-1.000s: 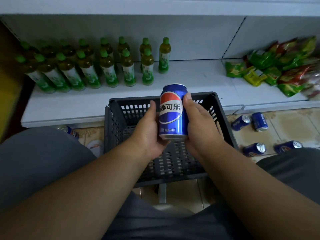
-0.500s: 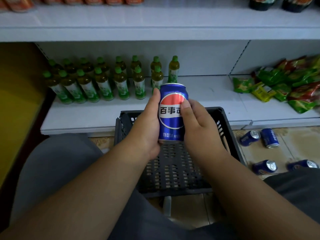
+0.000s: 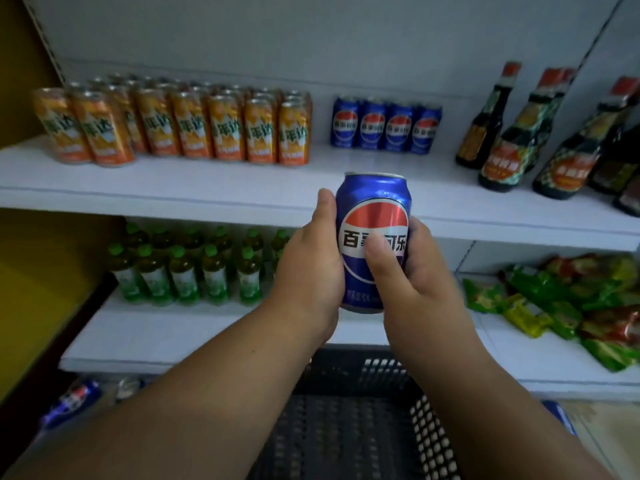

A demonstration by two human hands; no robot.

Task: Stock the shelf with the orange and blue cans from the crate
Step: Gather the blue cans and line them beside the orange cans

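- Upper shelf [image 3: 214, 188]: front edge runs across the view; bare white strip ahead of the stock, widest at 12 o'clock from my hands.
- Orange cans [image 3: 187, 128]: upright rows, at 10 o'clock.
- Blue cans on the shelf [image 3: 386, 124]: four across at the back, 12 o'clock, an open gap between them and the orange rows.
- Dark bottles [image 3: 509, 133]: 2 o'clock.
- Crate [image 3: 349, 434]: 6 o'clock, below my forearms.
- Blue can [image 3: 374, 216]: upright, in front of the shelf edge.
- My left hand [image 3: 308, 268], my right hand [image 3: 412, 282]: each grip wrapped on the can, right thumb across the label.
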